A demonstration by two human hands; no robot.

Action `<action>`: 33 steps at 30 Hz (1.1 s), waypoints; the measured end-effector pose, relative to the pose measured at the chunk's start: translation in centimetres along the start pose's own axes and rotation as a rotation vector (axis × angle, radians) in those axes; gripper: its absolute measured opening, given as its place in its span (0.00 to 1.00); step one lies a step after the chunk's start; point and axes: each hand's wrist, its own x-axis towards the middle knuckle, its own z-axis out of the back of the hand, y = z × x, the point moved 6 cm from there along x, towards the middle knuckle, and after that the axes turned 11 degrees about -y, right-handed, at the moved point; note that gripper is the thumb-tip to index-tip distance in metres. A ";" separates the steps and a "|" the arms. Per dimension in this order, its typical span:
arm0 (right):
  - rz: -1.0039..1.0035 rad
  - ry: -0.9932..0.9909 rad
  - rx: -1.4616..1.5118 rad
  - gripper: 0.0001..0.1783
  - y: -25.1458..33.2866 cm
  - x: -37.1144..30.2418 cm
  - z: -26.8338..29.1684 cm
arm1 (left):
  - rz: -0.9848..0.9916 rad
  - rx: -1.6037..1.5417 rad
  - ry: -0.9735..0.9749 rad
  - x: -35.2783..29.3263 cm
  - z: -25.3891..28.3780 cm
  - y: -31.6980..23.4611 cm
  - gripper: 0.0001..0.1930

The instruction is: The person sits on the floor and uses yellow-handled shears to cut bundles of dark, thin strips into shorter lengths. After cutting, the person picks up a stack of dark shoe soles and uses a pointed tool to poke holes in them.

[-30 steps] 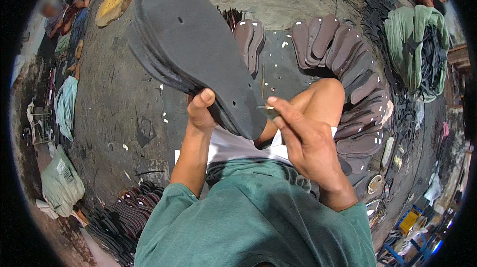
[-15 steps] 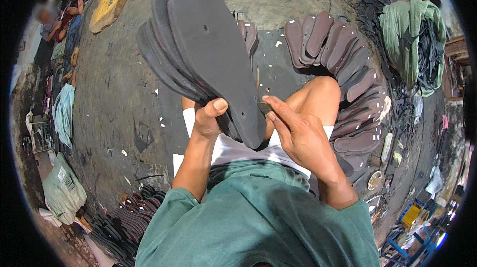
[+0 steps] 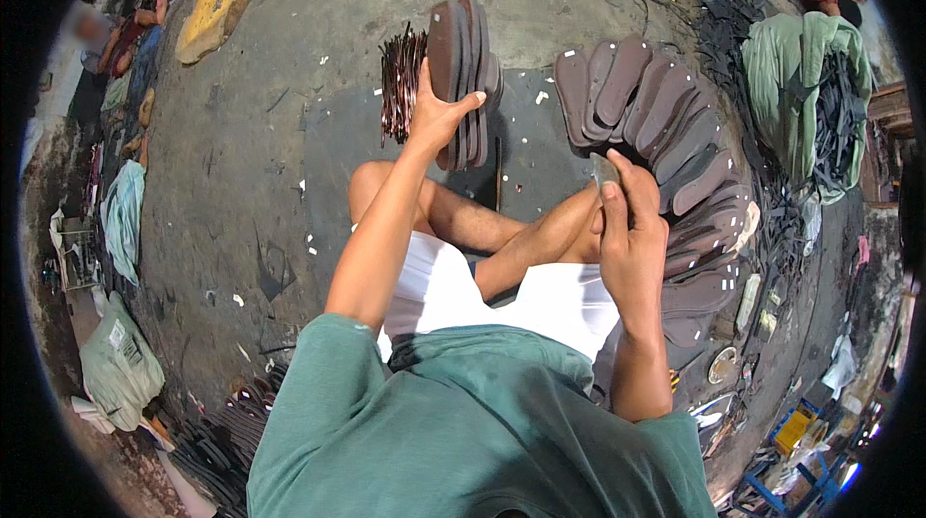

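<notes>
In front of my crossed legs, my left hand (image 3: 445, 115) spans a stack of dark sandal soles (image 3: 471, 45), seen edge-on, thumb on the right side and fingers on the left. The soles are brown and dark grey. Just left of the stack lies a bundle of thin, shiny dark-brown strips (image 3: 397, 84). My right hand (image 3: 632, 224), raised over my right knee, pinches a small flat grey piece (image 3: 605, 172) that looks like a blade; its lower part is hidden in the fingers. A thin dark stick (image 3: 499, 171) lies between the stack and my shins.
A fanned arc of brown soles (image 3: 622, 79) curves along my right side. Beyond it are black scraps (image 3: 709, 45) and a green cloth sack (image 3: 801, 84). A yellow slab (image 3: 218, 9) lies far left. More soles (image 3: 231, 436) sit at lower left. People sit at both far edges.
My left hand has moved forward, carrying the soles away from my lap to the strips and turning them edge-on. My right hand has drawn away rightward with the flat grey piece.
</notes>
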 end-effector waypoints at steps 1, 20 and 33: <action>-0.049 0.021 0.020 0.19 -0.1 -0.2 -0.1 | -0.021 0.138 -0.020 0.5 -0.3 0.5 0.60; 0.186 0.323 0.116 0.18 6.1 -2.9 -5.7 | 0.258 -0.936 0.295 -11.8 4.4 -10.8 0.43; 0.294 0.327 -0.049 0.17 7.7 -4.0 -3.2 | 0.226 -0.994 0.383 -13.5 4.4 -12.7 0.41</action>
